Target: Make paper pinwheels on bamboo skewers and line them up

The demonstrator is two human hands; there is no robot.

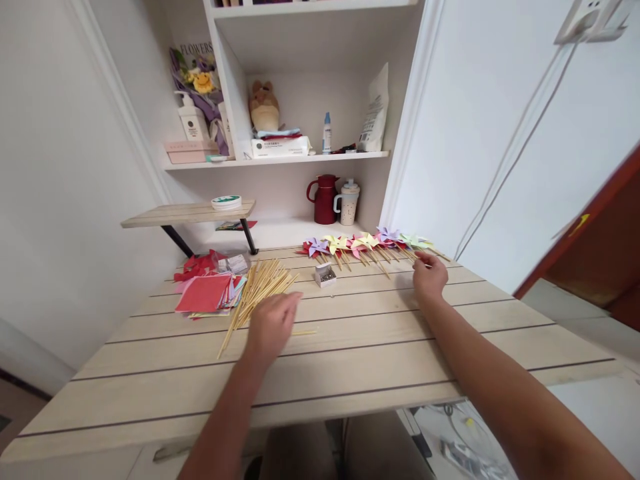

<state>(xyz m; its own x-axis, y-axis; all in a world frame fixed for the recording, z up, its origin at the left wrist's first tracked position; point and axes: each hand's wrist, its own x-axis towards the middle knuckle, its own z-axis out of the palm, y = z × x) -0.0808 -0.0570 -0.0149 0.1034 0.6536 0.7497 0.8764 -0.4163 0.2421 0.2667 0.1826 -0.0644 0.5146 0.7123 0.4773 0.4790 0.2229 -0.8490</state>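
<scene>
My right hand [431, 275] is at the right end of a row of paper pinwheels, fingers pinched at the stick of a pale green pinwheel [416, 243]. Yellow pinwheels [369, 241] and purple ones lie beside it, their sticks pointing toward me. My left hand [271, 325] is over the table, fingers curled together with nothing visible in them. Partly behind it is a single thin stick [304, 332]. A pile of wooden sticks [260, 288] spreads just beyond that hand. Between the hands stands a small open white box [325, 275] of tiny metal pieces.
Coloured paper squares [204, 294] are stacked at the left, near red scraps and a clear packet [234, 264]. A small raised shelf [193, 212] stands behind them. At the back are a dark red jug [326, 200] and a cream cup [349, 203].
</scene>
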